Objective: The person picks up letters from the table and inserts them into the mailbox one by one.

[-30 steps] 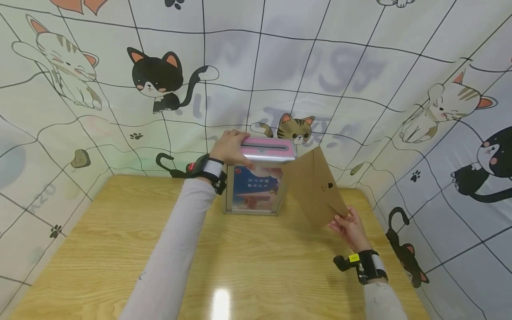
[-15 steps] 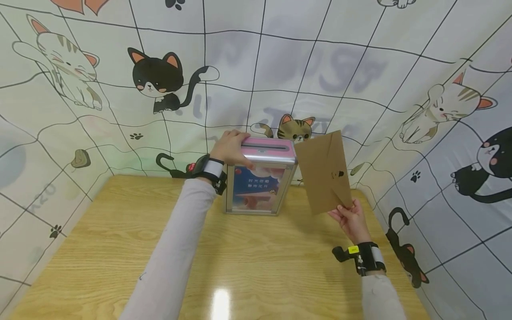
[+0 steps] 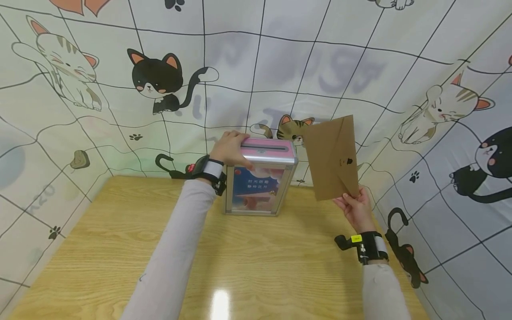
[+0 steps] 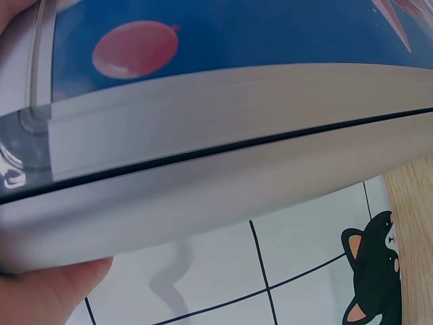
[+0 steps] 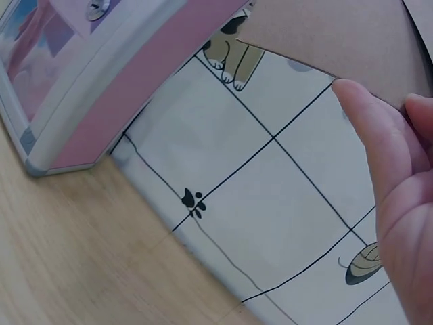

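A box with a pink top and silver edges point(image 3: 270, 153) stands upright at the back of the table. A slot runs along its top, and a blue picture with pale writing fills the front. My left hand point(image 3: 230, 149) grips the box's upper left corner, thumb on the front and fingers over the top. In the left wrist view, that hand point(image 4: 51, 294) touches the silver frame point(image 4: 223, 135). To the right of the box, my right hand point(image 3: 356, 210) pinches a brown paper envelope point(image 3: 332, 155) by its lower edge. The envelope point(image 5: 345, 40) is held up, apart from the box point(image 5: 115, 101).
A wooden table point(image 3: 256, 262) spreads out in front of the box. Behind and to the right hangs a white grid-patterned cloth point(image 3: 256, 66) with printed cats. A small lock point(image 5: 98, 8) shows on the box in the right wrist view.
My right hand has lifted the envelope up and to the right, turning it more upright, away from the front of the box. The left hand and the box have stayed in place.
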Tool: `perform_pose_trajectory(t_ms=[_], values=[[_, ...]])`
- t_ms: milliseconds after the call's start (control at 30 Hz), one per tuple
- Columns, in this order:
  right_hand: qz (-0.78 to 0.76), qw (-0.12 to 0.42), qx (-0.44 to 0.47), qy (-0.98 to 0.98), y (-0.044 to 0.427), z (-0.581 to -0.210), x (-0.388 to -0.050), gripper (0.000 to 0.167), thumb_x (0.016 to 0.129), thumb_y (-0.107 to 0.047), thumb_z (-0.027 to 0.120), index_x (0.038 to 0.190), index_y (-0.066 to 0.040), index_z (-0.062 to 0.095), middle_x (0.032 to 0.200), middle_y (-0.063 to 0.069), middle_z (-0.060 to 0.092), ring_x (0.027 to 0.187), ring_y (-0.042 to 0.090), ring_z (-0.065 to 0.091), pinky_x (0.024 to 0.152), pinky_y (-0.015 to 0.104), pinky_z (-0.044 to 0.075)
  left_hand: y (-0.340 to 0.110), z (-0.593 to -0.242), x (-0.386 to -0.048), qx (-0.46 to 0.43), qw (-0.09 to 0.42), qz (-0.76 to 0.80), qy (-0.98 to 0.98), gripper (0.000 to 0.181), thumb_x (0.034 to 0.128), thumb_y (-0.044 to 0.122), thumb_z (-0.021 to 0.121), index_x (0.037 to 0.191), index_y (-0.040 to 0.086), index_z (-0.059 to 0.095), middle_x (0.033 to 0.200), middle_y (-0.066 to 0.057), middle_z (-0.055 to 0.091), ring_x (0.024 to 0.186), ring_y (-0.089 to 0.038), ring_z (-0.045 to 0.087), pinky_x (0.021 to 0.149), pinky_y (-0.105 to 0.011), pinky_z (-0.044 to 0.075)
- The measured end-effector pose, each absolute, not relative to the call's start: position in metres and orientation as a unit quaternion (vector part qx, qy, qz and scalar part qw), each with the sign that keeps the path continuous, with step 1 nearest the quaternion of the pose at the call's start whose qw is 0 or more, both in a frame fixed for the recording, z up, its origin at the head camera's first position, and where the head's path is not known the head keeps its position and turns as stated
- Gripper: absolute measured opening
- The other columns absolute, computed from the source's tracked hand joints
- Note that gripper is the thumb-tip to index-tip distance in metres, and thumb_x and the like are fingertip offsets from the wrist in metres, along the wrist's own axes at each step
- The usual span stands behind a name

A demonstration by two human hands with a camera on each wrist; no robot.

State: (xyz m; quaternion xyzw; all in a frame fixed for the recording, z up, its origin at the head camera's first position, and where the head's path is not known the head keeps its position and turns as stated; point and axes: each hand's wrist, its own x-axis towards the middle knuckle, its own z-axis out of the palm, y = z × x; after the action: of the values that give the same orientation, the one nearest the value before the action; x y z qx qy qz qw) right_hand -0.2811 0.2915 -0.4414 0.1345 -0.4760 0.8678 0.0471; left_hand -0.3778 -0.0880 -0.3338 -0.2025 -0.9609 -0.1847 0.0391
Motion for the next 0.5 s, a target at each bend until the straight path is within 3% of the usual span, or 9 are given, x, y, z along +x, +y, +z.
perform_pose_trajectory(t_ms=[267,500], values=[[0.856,0.068,0.138,-0.493,0.297,-0.422,-0.290,0.026,0.090,0.014,0.036,0.101,-0.009,0.039,0.115,0.008,0.050,0.084,0.023,0.066,0.073,0.033,0.051,-0.088,-0.332,-0.376,-0.202,0.039,-0.187,-0.961,0.105,0.0500,0.054,0.077,0.139,0.015,0.036,0.136,-0.010,0.038,0.122,-0.028,0.031,0.096,-0.043,0.036],[0.853,0.075,0.128,-0.501,0.301,-0.406,-0.294,0.031,0.089,0.013,0.040,0.108,-0.011,0.039,0.116,0.006,0.055,0.084,0.022,0.067,0.073,0.033,0.051,-0.088,-0.332,-0.375,-0.200,0.039,-0.188,-0.961,0.105,0.0502,0.054,0.077,0.139,0.016,0.036,0.136,-0.009,0.038,0.122,-0.027,0.031,0.096,-0.042,0.036]])
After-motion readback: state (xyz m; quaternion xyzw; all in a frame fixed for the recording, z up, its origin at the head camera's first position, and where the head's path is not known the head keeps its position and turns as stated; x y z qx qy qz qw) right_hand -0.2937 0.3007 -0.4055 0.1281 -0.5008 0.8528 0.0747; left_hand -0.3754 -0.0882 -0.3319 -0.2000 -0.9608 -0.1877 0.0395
